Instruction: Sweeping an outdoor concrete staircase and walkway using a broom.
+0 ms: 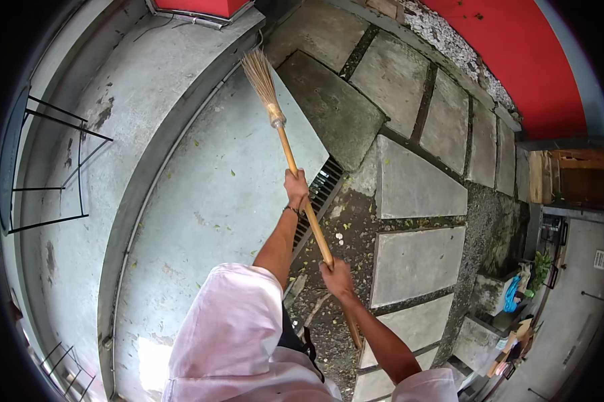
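A stick broom with a long wooden handle (318,232) is held in both hands. My left hand (296,188) grips the upper part of the handle, and a dark bracelet circles that wrist. Lower on the handle, my right hand (336,276) is closed around it. The bristle head (262,83) points away from me, over the far end of the smooth grey concrete floor (191,216); whether the tips touch it I cannot tell. Small green leaves lie scattered on this floor.
A metal drain grate (327,187) borders the floor, beside soil with leaves. Stone slabs (417,266) pave the right side. A raised ledge with a pipe (153,186) runs along the left, where a black metal-legged table (81,166) stands. Concrete planters (478,341) are at right.
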The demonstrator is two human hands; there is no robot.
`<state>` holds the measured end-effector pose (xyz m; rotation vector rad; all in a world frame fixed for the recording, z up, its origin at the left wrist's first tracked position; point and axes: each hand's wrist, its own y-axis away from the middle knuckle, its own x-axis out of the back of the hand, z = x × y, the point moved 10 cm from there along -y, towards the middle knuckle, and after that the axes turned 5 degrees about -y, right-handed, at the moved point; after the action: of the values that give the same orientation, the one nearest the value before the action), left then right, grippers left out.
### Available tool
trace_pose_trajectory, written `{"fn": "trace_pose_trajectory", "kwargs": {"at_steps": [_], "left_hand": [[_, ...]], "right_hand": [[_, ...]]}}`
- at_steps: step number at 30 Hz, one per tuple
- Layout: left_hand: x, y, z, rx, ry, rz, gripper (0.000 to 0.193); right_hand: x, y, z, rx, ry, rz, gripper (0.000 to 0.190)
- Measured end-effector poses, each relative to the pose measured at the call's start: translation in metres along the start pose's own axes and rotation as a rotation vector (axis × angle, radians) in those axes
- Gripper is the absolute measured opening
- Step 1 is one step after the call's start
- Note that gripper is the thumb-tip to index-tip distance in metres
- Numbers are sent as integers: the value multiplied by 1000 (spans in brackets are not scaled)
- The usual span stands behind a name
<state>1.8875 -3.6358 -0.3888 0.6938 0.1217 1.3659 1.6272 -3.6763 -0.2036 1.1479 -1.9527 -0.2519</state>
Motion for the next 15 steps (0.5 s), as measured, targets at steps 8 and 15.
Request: {"fn": "trace_pose_trajectory", "kwargs": {"at_steps": [8,15], "left_hand": [[12,-22,-41,255,42,-54,26],[84,206,-198,437,-268,250,30]], "right_hand": [[-39,-46,10,-127,124,-186,30],[-14,118,159,-57,334,-358,23]]}}
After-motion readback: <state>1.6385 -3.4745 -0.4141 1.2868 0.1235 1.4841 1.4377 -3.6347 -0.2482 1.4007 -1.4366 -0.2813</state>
